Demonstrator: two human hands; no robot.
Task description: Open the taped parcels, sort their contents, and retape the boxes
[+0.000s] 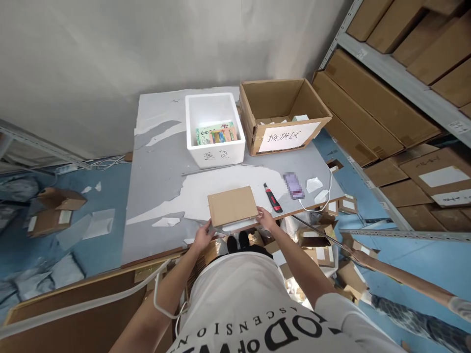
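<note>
A small flat cardboard box [233,206] lies near the front edge of the table, slightly tilted. My left hand [203,238] grips its lower left corner, fingertips against the side. At the lower right corner my right hand [265,219] holds the box with the thumb and fingers. Just right of that hand is a red and black utility knife [273,198]. Farther right lies a phone [293,186], blurred out, with a white cable [328,189] running from it. The undersides of the box and some of my fingers are hidden.
Behind the box stand a white foam box [215,156] holding printed packages and a large open carton [253,135] with a paper label. Another person's hand [362,257] holds a long stick at right. Shelves of cartons [382,103] rise there; torn paper [314,185] lies about.
</note>
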